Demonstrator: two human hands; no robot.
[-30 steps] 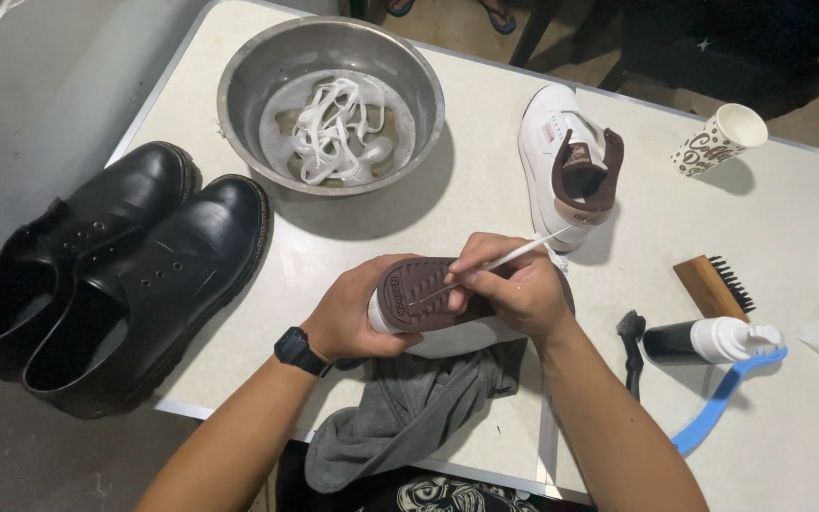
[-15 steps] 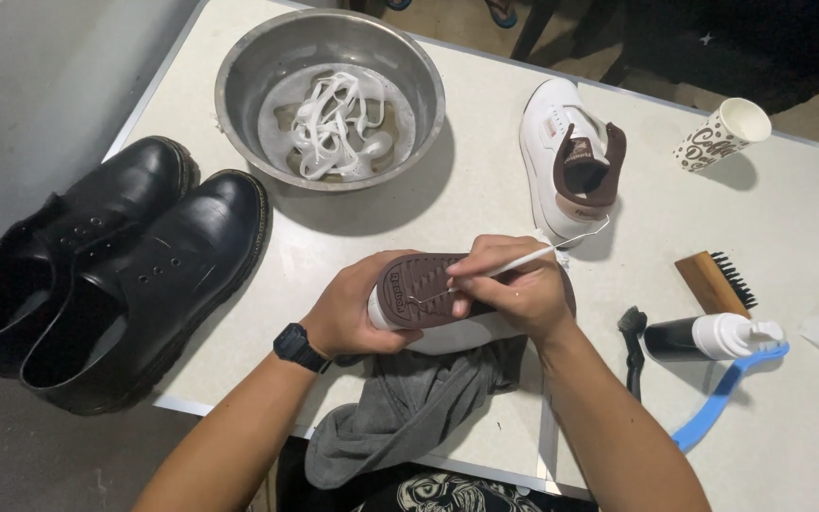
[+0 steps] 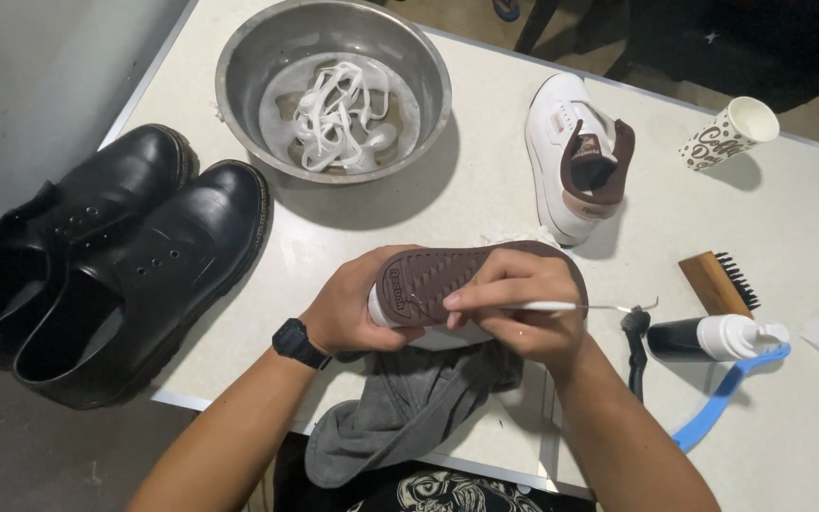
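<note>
My left hand [image 3: 353,308] grips a white sneaker [image 3: 447,284] turned sole-up, showing its brown ribbed sole, over the table's near edge. My right hand [image 3: 523,308] pinches a thin white pick tool [image 3: 571,306] with a hooked tip, its working end pressed against the sole's grooves. A black watch [image 3: 298,343] sits on my left wrist. A grey cloth [image 3: 409,408] lies under the shoe, draped over the table edge.
A metal bowl [image 3: 239,57] at the back holds white laces [image 3: 334,104] in water. The matching white sneaker [image 3: 575,156] stands upright at back right. Two black leather shoes [image 3: 106,246] sit left. A wooden brush [image 3: 718,283], a bottle [image 3: 718,337], a blue brush handle [image 3: 727,393] and a paper cup [image 3: 730,133] lie right.
The pick has swung from pointing up and right to lying nearly level, and my right hand has shifted across the sole. The shoe stays in my left hand.
</note>
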